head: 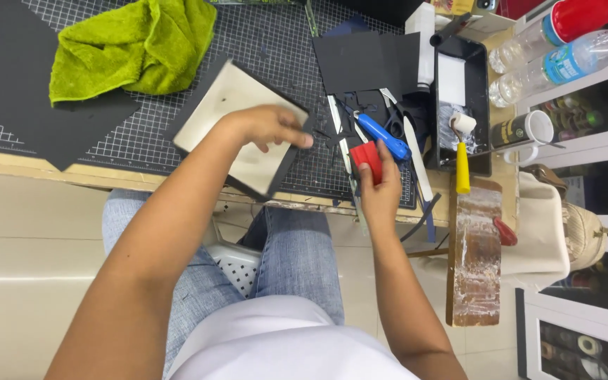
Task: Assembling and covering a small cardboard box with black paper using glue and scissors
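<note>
cream-lined black tray (237, 105) under left hand (265, 127) fingers, right hand (381, 186) fingers pinching red block (367, 156)

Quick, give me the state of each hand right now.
Left hand: closed on the edge of the shallow black-edged box, thumb on top.
Right hand: closed around a small red block over the cutting mat.

My head camera looks steeply down, close over my lap and the table's (107, 176) near edge.
</note>
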